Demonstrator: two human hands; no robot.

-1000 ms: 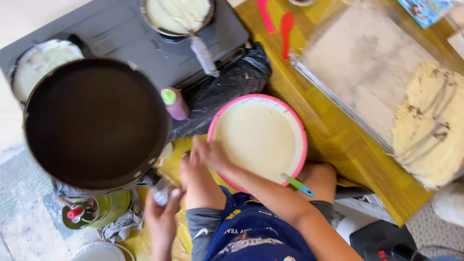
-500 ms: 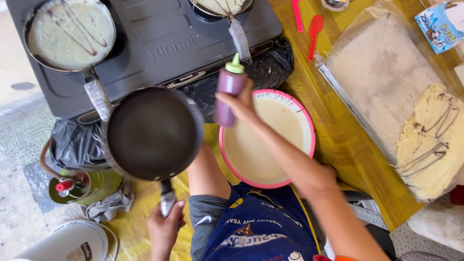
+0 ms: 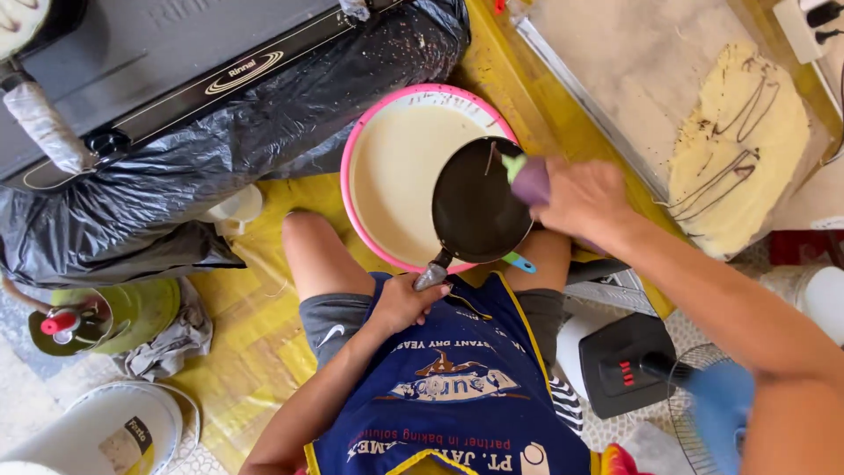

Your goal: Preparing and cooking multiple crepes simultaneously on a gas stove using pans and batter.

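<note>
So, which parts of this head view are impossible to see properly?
- Squeeze bottle: mostly hidden by the right hand.
- Pan handle: its end is covered by the left hand.
- Bowl of batter: its right part lies under the black pan.
- Stove: cut off by the top edge.

Your black frying pan [image 3: 479,209] sits over the pink-rimmed bowl [image 3: 360,141] of cream batter [image 3: 396,176]. Your purple squeeze bottle [image 3: 530,182] has a green tip. Your apron [image 3: 457,387] is dark blue with yellow edging and white lettering. The mat [image 3: 255,308] under you is yellow. A black plastic sheet [image 3: 264,114] lies beneath the dark grey stove [image 3: 176,53]. The pale yellow crepes [image 3: 738,149] near the right edge carry dark brown zigzag lines. The gas canister [image 3: 132,312] is green with a red knob.
</note>
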